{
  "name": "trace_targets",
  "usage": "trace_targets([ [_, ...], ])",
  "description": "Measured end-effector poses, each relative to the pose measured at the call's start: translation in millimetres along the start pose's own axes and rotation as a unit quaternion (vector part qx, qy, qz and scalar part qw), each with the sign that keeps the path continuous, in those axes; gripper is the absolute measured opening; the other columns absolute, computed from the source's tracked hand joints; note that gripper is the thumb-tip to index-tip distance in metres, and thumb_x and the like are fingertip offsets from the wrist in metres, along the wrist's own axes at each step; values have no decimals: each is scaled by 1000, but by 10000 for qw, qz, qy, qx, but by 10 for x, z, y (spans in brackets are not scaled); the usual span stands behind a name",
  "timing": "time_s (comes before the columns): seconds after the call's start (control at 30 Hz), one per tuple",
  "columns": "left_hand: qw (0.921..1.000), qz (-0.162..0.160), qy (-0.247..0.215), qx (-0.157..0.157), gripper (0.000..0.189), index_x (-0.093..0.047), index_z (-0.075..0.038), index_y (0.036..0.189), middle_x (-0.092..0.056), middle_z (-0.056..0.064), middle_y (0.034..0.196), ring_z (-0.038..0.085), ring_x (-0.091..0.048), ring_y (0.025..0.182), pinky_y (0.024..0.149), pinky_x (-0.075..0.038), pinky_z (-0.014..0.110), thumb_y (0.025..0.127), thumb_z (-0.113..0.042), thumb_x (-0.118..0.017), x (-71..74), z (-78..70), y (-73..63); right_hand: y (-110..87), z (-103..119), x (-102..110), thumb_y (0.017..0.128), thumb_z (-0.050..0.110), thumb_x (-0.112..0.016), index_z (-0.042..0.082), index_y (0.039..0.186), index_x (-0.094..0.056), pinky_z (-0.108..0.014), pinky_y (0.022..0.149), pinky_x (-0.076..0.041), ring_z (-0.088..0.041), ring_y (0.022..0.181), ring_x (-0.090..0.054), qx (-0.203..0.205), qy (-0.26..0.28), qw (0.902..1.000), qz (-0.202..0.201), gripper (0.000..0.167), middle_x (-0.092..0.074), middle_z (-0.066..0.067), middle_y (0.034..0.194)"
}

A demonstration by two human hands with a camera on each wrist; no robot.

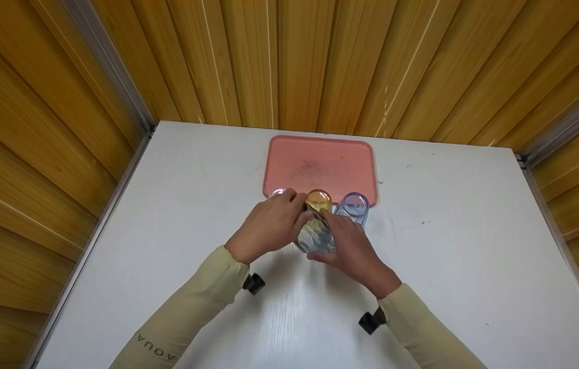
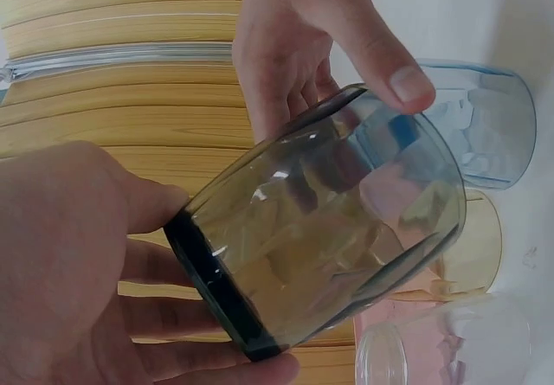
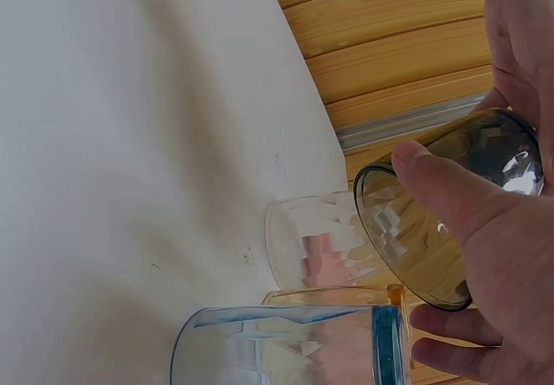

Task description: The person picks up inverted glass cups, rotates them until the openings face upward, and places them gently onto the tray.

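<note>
A: What has the person got there, between both hands?

B: A smoky glass (image 2: pixel 320 238), held up off the tabletop (image 1: pixel 192 184) on a slant, its thick dark base up and its mouth tipped down.

A: Which hand has which end?

B: The left hand (image 1: pixel 271 223) is at the base, thumb on one side, fingers spread round the other. The right hand (image 1: pixel 353 248) grips nearer the mouth, thumb laid along the outside close to the rim.

A: So both are closed round the same glass. And those others behind it?

B: Three, in a row, each upside down with its rim on the tabletop. There's a clear glass (image 2: pixel 459 346) on the person's left, mostly hidden from above by the left hand. An amber glass (image 1: pixel 319 198) is in the middle, and a blue glass (image 1: pixel 356 205) on the right, near the right hand.

A: What's the pink thing past them?

B: A pink tray (image 1: pixel 320 159), lying flat towards the far edge, dark scuffs on its surface. The row stands by its near side.

A: I can read "AQUA" on the left sleeve (image 1: pixel 186 307).

B: Yes, and wood-look panels (image 1: pixel 299 61) rise behind it all.
</note>
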State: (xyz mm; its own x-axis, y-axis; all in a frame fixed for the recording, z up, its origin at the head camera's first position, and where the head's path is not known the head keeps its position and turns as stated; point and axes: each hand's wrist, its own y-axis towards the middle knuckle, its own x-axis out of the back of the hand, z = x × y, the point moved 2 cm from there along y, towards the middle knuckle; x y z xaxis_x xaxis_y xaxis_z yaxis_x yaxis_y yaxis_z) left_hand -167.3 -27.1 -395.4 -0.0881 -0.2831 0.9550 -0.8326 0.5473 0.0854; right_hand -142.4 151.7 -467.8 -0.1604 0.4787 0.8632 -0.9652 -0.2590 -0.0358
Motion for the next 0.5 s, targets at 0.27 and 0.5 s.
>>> trace_targets([
  [0.27, 9997, 13, -210, 97, 42, -52, -10, 132, -60, 8, 116, 18, -61, 92, 83, -57, 35, 102, -38, -44, -19, 11, 3, 11, -29, 34, 72, 40, -84, 20, 145, -36, -48, 104, -46, -23, 125, -50, 131, 240, 9995, -161, 90, -50, -1, 141],
  [0.5, 9987, -11, -476, 168, 46, -49, -15, 136, -59, 6, 122, 19, -62, 99, 89, -56, 38, 101, -44, -43, -30, 23, 6, -5, -66, 112, 69, 42, -85, 18, 141, -43, -48, 103, -47, -21, 119, -53, 448, 167, 9972, -571, 87, -55, -2, 134],
])
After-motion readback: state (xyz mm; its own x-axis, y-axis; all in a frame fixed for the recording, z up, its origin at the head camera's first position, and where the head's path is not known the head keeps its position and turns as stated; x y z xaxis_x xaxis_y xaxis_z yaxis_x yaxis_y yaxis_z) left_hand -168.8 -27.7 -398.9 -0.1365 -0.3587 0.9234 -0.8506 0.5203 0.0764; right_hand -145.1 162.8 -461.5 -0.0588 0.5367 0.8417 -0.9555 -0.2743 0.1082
